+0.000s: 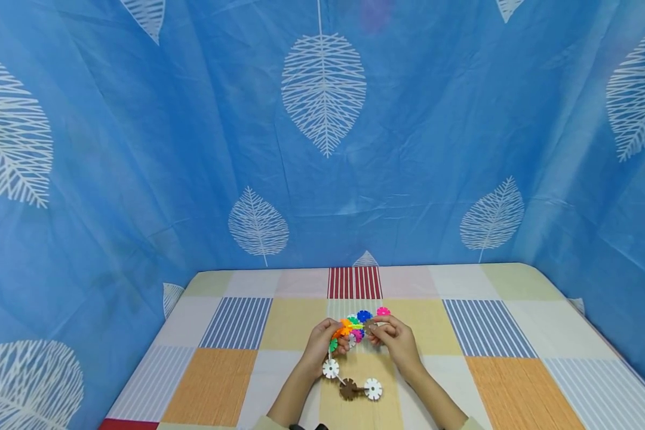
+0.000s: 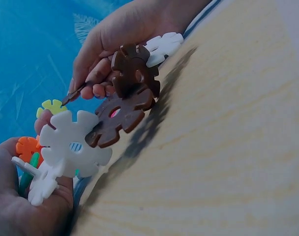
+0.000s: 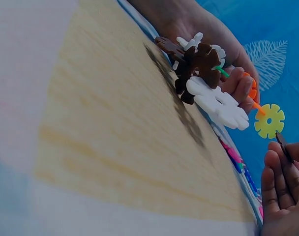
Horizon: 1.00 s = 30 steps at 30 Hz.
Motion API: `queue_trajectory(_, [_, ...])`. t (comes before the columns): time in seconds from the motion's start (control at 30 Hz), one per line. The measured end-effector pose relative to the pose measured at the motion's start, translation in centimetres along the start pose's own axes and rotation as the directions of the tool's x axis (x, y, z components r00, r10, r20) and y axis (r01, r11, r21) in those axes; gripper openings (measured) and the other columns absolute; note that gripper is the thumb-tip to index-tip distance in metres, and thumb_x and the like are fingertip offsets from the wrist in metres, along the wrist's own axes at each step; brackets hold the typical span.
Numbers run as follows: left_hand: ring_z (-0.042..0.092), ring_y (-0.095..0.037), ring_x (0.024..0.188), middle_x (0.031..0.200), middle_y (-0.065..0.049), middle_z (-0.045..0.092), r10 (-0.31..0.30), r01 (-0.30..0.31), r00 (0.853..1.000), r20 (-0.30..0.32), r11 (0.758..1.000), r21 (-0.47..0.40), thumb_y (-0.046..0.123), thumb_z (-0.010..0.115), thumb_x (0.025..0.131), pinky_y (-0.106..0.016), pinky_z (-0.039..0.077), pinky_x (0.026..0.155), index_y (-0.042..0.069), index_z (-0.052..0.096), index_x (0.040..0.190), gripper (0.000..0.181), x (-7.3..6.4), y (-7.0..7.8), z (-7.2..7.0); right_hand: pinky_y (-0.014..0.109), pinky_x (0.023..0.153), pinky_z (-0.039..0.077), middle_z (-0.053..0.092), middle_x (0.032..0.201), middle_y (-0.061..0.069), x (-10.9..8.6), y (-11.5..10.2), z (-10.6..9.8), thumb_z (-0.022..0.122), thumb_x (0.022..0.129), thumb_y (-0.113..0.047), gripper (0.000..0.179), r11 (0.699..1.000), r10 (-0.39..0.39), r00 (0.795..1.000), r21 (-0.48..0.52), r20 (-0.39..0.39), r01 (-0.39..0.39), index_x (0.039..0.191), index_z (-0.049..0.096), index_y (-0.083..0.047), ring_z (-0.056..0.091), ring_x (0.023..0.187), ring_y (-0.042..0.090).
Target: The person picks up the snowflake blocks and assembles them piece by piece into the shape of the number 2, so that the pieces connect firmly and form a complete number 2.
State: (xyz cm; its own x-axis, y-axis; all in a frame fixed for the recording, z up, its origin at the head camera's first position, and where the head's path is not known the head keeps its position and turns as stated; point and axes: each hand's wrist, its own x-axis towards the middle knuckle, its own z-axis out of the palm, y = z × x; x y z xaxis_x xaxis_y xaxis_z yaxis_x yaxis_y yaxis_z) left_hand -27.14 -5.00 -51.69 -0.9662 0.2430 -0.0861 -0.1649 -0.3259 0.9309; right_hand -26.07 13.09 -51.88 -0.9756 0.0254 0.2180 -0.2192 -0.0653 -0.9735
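The yellow disc (image 3: 276, 124) sits between left hand (image 1: 319, 345) and right hand (image 1: 401, 343)

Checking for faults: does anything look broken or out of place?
Nothing stands out: the brown disc in the right hand and the linked discs in the left hand show no visible damage, though parts are hidden.

**Counts by Kind**

One left hand (image 1: 319, 347), one right hand (image 1: 399, 345). At least one yellow snowflake disc (image 3: 276, 123), one orange disc (image 2: 26, 146), one green disc (image 2: 27, 178), one blue disc (image 1: 364, 316), two pink discs (image 1: 383, 311), three brown discs (image 2: 127, 118), three white discs (image 2: 88, 155); overlap hides totals. One patchwork tablecloth (image 1: 290, 322), one leaf-printed curtain (image 1: 408, 149).
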Motion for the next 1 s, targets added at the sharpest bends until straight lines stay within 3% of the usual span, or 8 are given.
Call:
queue_trajectory(0.2, [0.055, -0.009, 0.050, 0.065, -0.005, 0.058, 0.011, -0.011, 1.000, 0.000, 0.999, 0.030, 0.013, 0.050, 0.092, -0.018, 0.049, 0.047, 0.006, 0.047, 0.080, 0.014, 0.0, -0.1, 0.0, 0.027, 0.058, 0.054, 0.064, 0.073, 0.020, 0.1, 0.0, -0.1, 0.064, 0.083, 0.000, 0.020, 1.000, 0.025, 1.000, 0.016, 0.007, -0.025, 0.101, 0.062, 0.009, 0.061, 0.058, 0.018])
queue_trajectory(0.67, [0.056, -0.010, 0.051, 0.065, -0.006, 0.059, 0.032, -0.032, 0.999, 0.005, 0.998, 0.054, 0.012, 0.050, 0.093, -0.019, 0.050, 0.049, 0.004, 0.048, 0.080, 0.016, -0.1, 0.1, -0.1, 0.029, 0.059, 0.055, 0.065, 0.077, 0.023, 0.3, 0.3, 0.4, 0.062, 0.084, 0.002, 0.021, 1.000, -0.002, 0.998, 0.010, 0.068, 0.001, 0.101, 0.059, 0.014, 0.063, 0.061, 0.016])
queue_trajectory(0.87, [0.056, -0.010, 0.052, 0.065, -0.006, 0.059, 0.013, -0.013, 1.000, 0.003, 0.999, -0.029, 0.012, 0.049, 0.092, -0.018, 0.050, 0.050, 0.006, 0.046, 0.078, 0.016, 0.0, 0.2, 0.0, 0.029, 0.063, 0.055, 0.064, 0.081, 0.020, 0.4, 0.3, 1.0, 0.055, 0.093, -0.014, 0.028, 1.000, -0.010, 1.000, -0.020, 0.015, 0.010, 0.109, 0.061, 0.008, 0.062, 0.065, 0.018])
queue_trajectory(1.0, [0.055, -0.009, 0.052, 0.067, -0.006, 0.059, 0.036, -0.034, 0.999, 0.012, 0.993, -0.115, 0.007, 0.047, 0.091, -0.016, 0.048, 0.048, 0.006, 0.044, 0.079, 0.012, 0.2, 0.3, -0.4, 0.028, 0.065, 0.053, 0.064, 0.082, 0.016, 0.5, 0.5, 1.3, 0.052, 0.095, -0.018, 0.029, 0.990, -0.055, 0.998, -0.131, -0.002, 0.054, 0.110, 0.062, 0.005, 0.061, 0.070, 0.020])
